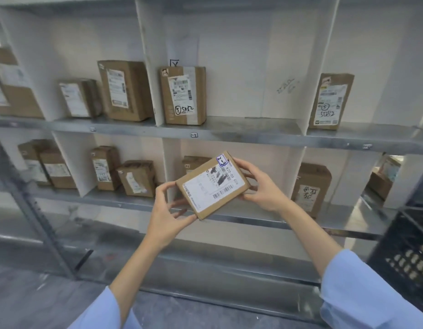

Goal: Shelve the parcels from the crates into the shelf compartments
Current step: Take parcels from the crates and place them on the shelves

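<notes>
- Head view: a flat cardboard parcel point(212, 185) is held in the air in front of the shelf unit point(229, 132), level with the lower row of compartments and clear of every ledge.
- Left hand point(167, 210): grips the parcel's lower-left end, with the thumb on the near edge and the fingers curled under the corner.
- Right hand point(260, 184): grips the upper-right end, with the fingers wrapped over the far edge and the thumb below.
- Orientation: the parcel is tilted, with its shipping label point(205, 186) and a blue-stamped sticker point(221, 160) turned toward the camera.
- Step in hand (judgement): identification. The parcel is out of the black crate point(400, 252) at the right edge and is presented for reading, not yet for insertion.
- Destination (judgement): the sticker's mark is too small to read with certainty, so the target compartment cannot be told.
- Nearest openings: the lower middle compartment directly behind the parcel already holds a brown box point(193, 162). The upper middle compartment holds one labelled box point(183, 96) at its left, with bare ledge beside it.
- Next move calls for: matching the mark to a ledge tag point(194, 135), then turning the parcel upright with its label outward, as the shelved boxes stand.
- Handling note: keep both grips until the base rests on the ledge.
</notes>
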Demonstrator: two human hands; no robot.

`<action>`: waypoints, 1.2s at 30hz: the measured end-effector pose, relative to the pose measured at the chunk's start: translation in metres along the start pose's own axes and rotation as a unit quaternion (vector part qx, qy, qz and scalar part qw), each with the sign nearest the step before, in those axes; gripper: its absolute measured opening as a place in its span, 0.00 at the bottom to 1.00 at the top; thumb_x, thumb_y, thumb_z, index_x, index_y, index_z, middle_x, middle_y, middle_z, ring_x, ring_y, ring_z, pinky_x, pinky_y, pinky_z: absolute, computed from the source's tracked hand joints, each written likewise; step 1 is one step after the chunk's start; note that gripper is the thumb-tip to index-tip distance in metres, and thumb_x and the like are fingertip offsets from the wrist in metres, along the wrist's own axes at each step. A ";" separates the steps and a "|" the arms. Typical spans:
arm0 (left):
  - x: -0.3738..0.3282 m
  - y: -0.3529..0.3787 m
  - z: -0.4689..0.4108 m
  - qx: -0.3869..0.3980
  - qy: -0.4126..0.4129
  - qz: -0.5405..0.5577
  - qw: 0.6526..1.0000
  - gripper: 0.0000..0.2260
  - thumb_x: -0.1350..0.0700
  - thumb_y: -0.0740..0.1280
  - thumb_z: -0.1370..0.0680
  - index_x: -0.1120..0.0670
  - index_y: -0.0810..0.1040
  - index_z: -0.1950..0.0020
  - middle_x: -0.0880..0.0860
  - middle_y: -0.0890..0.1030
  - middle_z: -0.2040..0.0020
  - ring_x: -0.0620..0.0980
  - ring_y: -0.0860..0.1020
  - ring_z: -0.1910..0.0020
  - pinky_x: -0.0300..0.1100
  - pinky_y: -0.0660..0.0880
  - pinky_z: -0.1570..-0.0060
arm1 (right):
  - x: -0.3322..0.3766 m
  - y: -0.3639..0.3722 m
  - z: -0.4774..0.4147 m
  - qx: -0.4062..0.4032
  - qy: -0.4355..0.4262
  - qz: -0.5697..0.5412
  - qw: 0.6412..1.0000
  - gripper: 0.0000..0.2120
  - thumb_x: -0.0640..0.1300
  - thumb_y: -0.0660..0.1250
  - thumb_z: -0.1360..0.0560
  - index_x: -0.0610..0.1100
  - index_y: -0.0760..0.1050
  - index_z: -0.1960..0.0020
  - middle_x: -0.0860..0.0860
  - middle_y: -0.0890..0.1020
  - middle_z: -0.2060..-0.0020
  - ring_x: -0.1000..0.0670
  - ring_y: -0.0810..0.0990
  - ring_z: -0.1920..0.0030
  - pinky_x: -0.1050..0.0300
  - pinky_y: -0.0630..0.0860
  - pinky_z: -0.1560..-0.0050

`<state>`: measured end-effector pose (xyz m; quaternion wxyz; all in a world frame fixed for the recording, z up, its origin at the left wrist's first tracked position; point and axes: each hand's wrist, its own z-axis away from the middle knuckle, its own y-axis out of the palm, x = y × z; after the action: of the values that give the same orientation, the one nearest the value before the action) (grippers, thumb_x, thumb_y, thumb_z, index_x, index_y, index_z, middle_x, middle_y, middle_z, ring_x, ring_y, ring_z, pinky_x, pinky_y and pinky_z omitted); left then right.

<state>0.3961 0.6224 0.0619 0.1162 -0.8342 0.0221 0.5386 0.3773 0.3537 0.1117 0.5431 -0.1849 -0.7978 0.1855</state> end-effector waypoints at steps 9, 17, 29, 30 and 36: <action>-0.008 -0.040 0.019 -0.030 0.037 -0.031 0.998 0.38 0.55 0.82 0.39 0.38 0.68 0.34 0.42 0.65 0.36 0.47 0.76 0.39 0.40 0.78 0.42 | 0.034 0.043 -0.013 -0.041 -0.040 0.033 0.998 0.35 0.28 0.71 0.29 0.54 0.67 0.30 0.55 0.73 0.35 0.72 0.68 0.39 0.72 0.70 0.46; -0.013 -0.043 0.021 -0.037 0.026 0.020 0.999 0.32 0.65 0.79 0.34 0.50 0.68 0.37 0.31 0.72 0.39 0.37 0.76 0.40 0.40 0.79 0.44 | 0.047 0.053 -0.012 -0.089 -0.045 0.016 0.995 0.35 0.29 0.70 0.28 0.59 0.67 0.32 0.55 0.70 0.34 0.60 0.70 0.34 0.56 0.77 0.45; -0.010 -0.042 0.015 -0.048 0.053 -0.009 0.997 0.33 0.64 0.77 0.31 0.38 0.68 0.36 0.49 0.71 0.33 0.45 0.76 0.38 0.33 0.77 0.48 | 0.062 0.065 -0.015 -0.081 0.038 -0.104 0.991 0.32 0.28 0.60 0.23 0.48 0.59 0.23 0.54 0.70 0.31 0.47 0.76 0.34 0.51 0.79 0.40; -0.010 -0.042 0.014 -0.052 0.057 -0.016 0.997 0.32 0.65 0.77 0.30 0.40 0.68 0.36 0.50 0.71 0.34 0.43 0.75 0.38 0.32 0.77 0.48 | 0.062 0.067 -0.015 -0.070 0.047 -0.111 0.990 0.33 0.28 0.58 0.22 0.50 0.57 0.22 0.54 0.69 0.29 0.48 0.76 0.34 0.51 0.80 0.43; -0.005 -0.038 0.011 -0.037 0.051 -0.043 0.997 0.29 0.68 0.73 0.29 0.48 0.67 0.35 0.50 0.72 0.34 0.27 0.74 0.47 0.24 0.73 0.53 | 0.060 0.070 -0.011 -0.007 0.102 -0.126 0.987 0.36 0.32 0.54 0.20 0.59 0.47 0.21 0.53 0.74 0.32 0.51 0.74 0.33 0.47 0.78 0.40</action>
<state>0.3903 0.6610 0.0680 0.1069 -0.8646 -0.0280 0.4901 0.3730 0.4448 0.1287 0.6393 -0.1051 -0.7564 0.0901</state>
